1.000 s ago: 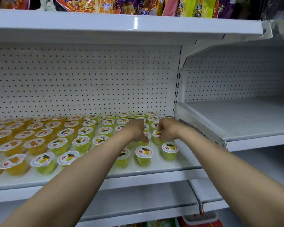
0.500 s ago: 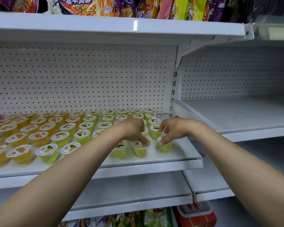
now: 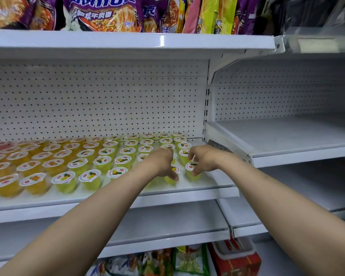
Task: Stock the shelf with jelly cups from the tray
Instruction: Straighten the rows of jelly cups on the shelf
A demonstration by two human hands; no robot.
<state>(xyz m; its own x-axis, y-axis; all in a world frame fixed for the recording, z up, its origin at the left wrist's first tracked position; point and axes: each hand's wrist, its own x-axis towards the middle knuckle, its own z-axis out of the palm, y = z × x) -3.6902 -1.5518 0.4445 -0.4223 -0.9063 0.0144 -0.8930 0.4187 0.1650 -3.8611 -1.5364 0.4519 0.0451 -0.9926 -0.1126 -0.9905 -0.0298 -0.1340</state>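
I see a white pegboard shelf (image 3: 187,194) filling the view, its deck covered in rows of jelly cups (image 3: 82,163) that run from the back wall to near the front lip, orange ones at the left and yellow-green ones toward the right. On the shelf above stand noodle packs (image 3: 102,12); the purple one reads "110" in large figures with Chinese characters under it that I cannot make out. The cup lids carry a fruit picture and a small red oval logo, too blurred to read. To the right sits a bare shelf (image 3: 287,140), and below, a red box (image 3: 239,259) beside some bags. Both forearms reach forward over the front lip to the right end of the rows. My left hand (image 3: 161,163) is palm down, its fingers curled round the side of a front cup (image 3: 172,175). My right hand (image 3: 202,159) arches over the corner cup (image 3: 192,171), fingers spread and bent, thumb tip at the cup's side.
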